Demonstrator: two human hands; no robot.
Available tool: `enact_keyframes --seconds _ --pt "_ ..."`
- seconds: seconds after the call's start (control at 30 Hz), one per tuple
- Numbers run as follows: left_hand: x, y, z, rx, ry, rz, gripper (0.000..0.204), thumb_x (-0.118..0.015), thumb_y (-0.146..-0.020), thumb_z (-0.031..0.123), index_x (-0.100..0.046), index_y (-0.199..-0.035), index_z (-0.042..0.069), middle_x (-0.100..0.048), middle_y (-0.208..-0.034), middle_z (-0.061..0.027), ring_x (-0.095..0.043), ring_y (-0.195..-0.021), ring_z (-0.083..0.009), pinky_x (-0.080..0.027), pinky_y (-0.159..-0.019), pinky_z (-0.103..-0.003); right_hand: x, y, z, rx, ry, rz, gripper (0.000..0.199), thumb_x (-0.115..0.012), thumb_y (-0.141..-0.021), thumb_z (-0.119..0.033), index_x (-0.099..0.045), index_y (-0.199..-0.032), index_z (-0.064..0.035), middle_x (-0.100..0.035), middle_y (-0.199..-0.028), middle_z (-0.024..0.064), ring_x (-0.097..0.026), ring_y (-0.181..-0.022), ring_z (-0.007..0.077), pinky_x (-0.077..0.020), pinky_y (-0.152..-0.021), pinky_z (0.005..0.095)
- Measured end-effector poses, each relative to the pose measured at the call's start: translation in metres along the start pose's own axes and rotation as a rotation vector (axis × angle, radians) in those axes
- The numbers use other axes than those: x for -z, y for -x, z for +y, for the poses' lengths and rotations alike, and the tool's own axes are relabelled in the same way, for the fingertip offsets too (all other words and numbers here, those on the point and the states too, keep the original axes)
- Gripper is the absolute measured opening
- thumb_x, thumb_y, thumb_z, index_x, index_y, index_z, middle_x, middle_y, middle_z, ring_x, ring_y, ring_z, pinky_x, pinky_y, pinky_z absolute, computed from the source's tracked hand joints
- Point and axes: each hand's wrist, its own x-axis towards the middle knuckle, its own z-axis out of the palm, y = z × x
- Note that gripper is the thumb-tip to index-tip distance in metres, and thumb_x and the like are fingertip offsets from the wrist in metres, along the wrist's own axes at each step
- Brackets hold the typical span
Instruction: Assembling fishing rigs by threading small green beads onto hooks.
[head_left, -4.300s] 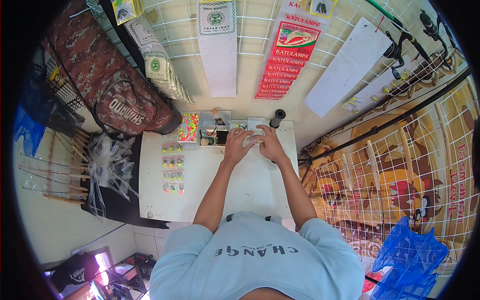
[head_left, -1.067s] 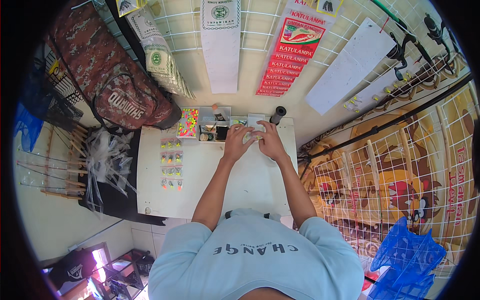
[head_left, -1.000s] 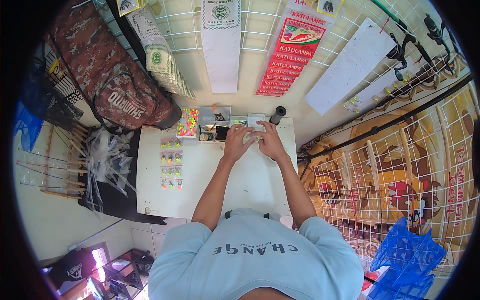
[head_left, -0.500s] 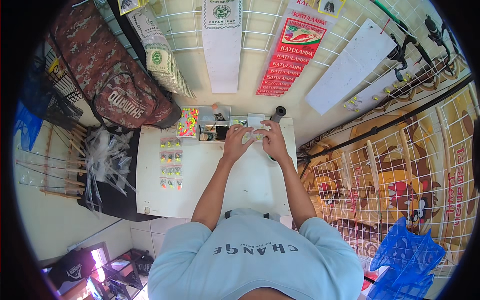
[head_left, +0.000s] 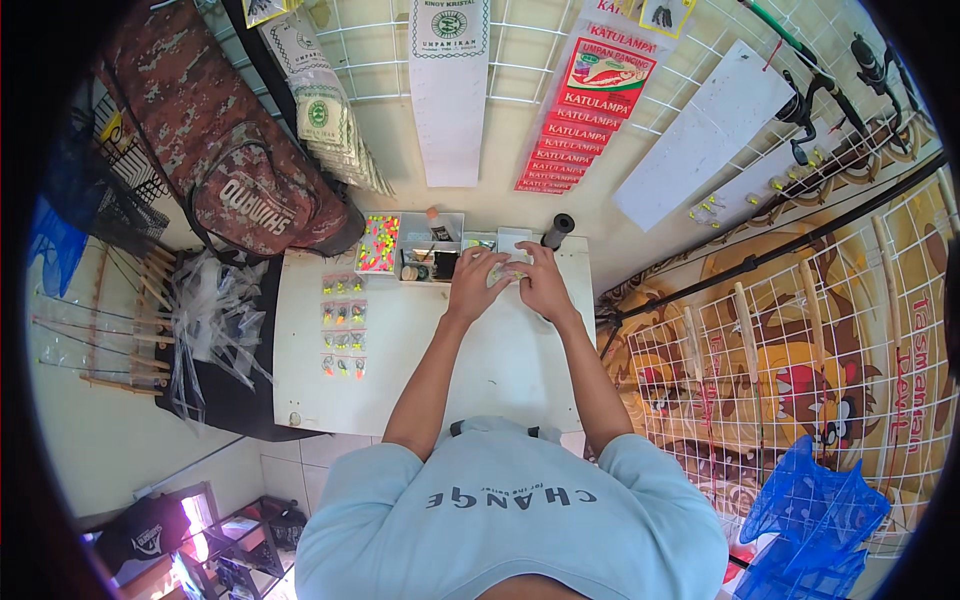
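Observation:
At the far side of the white table [head_left: 430, 375], my left hand [head_left: 473, 285] and my right hand [head_left: 545, 285] hold a small clear plastic bag [head_left: 509, 270] between them. Fingers of both hands are bent and pinched at its edges; its contents are too small to make out. To the left lie several small clear bags [head_left: 343, 314] in a column, red-striped along the top, with bright yellow and orange pieces inside. Behind the left hand stands a divided box [head_left: 430, 222] with a bottle [head_left: 438, 226] and small jars.
Left of the box, a white tray [head_left: 362, 246] holds many neon-coloured pieces. A dark cylinder [head_left: 558, 230] stands at the back right. A camouflage bag [head_left: 250, 190] leans by the table's left corner. Hanging packets [head_left: 582, 128] line the wall, and a wire rack [head_left: 780, 340] stands right.
My right hand has shifted slightly left, and its fingers have come closer to the left hand around the small bag. My left hand has barely moved.

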Motion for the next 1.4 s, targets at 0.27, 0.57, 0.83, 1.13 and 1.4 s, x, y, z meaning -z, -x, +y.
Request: enact_keyframes --seconds 0.27,0.57,0.83,1.13,1.4 --pt "0.001 0.002 -0.004 0.006 0.026 -0.066 0.044 -0.077 -0.072 0.022 -0.063 -0.112 0.011 -0.064 -0.105 -0.0042 -0.049 -0.109 -0.0267 -0.04 -0.094 -0.04 -0.004 -0.002 0.003 -0.011 -0.049 -0.069 0.038 -0.051 -0.065 0.007 -0.071 -0.094 -0.0093 -0.058 -0.112 0.0079 -0.049 -0.103 0.0314 -0.0434 -0.093 0.0391" --pt "0.006 -0.002 -0.022 0.364 0.448 -0.244 0.046 -0.071 -0.083 0.018 -0.055 -0.125 0.01 -0.067 -0.097 -0.0041 -0.059 -0.092 -0.0172 -0.047 -0.082 -0.033 -0.002 -0.002 0.01 0.025 -0.089 -0.055 0.043 -0.046 -0.064 0.012 -0.071 -0.093 -0.0091 -0.06 -0.098 0.0054 -0.05 -0.092 0.0282 -0.0444 -0.086 0.0359" --pt "-0.002 0.001 -0.028 0.535 0.576 -0.432 0.044 -0.073 -0.079 0.013 -0.058 -0.12 0.006 -0.064 -0.084 -0.0037 -0.056 -0.078 -0.0094 -0.046 -0.075 -0.027 -0.002 -0.001 0.009 0.003 -0.159 -0.038 0.05 -0.044 -0.062 0.014 -0.073 -0.093 -0.0138 -0.055 -0.103 0.0083 -0.05 -0.091 0.0271 -0.0446 -0.083 0.0346" --pt "-0.003 0.006 -0.032 0.582 0.692 -0.341 0.031 -0.075 -0.078 0.012 -0.06 -0.104 0.002 -0.062 -0.085 -0.0004 -0.05 -0.074 -0.0068 -0.044 -0.071 -0.024 0.006 -0.001 0.01 -0.031 -0.194 -0.048 0.051 -0.044 -0.063 0.01 -0.074 -0.096 -0.0145 -0.054 -0.105 0.0088 -0.05 -0.088 0.0257 -0.0444 -0.084 0.0341" --pt "-0.004 0.01 -0.031 0.597 0.753 -0.272 0.033 -0.073 -0.08 0.013 -0.058 -0.108 0.003 -0.064 -0.096 -0.0023 -0.051 -0.079 -0.0076 -0.044 -0.077 -0.025 0.011 0.001 0.001 -0.116 -0.288 0.037 0.037 -0.049 -0.067 0.003 -0.069 -0.096 -0.0073 -0.058 -0.099 0.0099 -0.053 -0.099 0.0282 -0.044 -0.089 0.035"
